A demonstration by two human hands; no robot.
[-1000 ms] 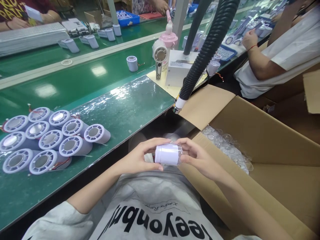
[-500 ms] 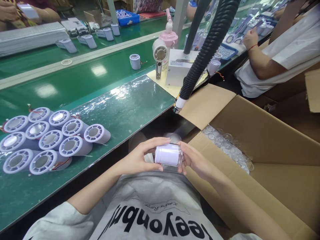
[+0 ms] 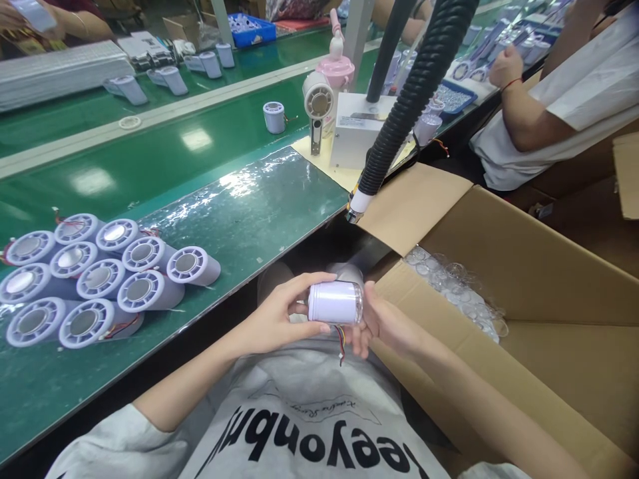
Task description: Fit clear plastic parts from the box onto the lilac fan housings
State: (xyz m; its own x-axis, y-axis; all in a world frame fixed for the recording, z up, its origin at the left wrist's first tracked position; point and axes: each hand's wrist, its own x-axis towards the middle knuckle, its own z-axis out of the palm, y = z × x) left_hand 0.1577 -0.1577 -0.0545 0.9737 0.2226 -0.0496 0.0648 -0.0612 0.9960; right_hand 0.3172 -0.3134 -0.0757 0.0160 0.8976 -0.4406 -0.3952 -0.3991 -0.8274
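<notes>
My left hand [image 3: 279, 319] grips a lavender cylindrical fan-motor housing [image 3: 332, 303], lying on its side above my lap, with thumb and fingers at its left end. A clear plastic cap [image 3: 358, 303] covers the housing's right end. Thin red, yellow and black wires [image 3: 341, 339] hang below it. Close by the capped end is my right hand [image 3: 384, 322], its thumb and fingers apart; whether a fingertip still touches the cap is hard to tell. On the bench at left stand several similar housings [image 3: 102, 278], round vented ends showing.
An open cardboard box [image 3: 539, 259] at right contains clear plastic caps [image 3: 459, 289]. A black corrugated hose [image 3: 399, 126] slants down in front. Beyond the bench, a handheld fan [image 3: 318, 103] and a lone housing [image 3: 274, 118] stand near a green conveyor [image 3: 164, 153]. Co-workers' arms show at the edges.
My right hand's fingers have loosened from the capped end and spread downward. The wires now hang into view below the housing. My left hand keeps its grip.
</notes>
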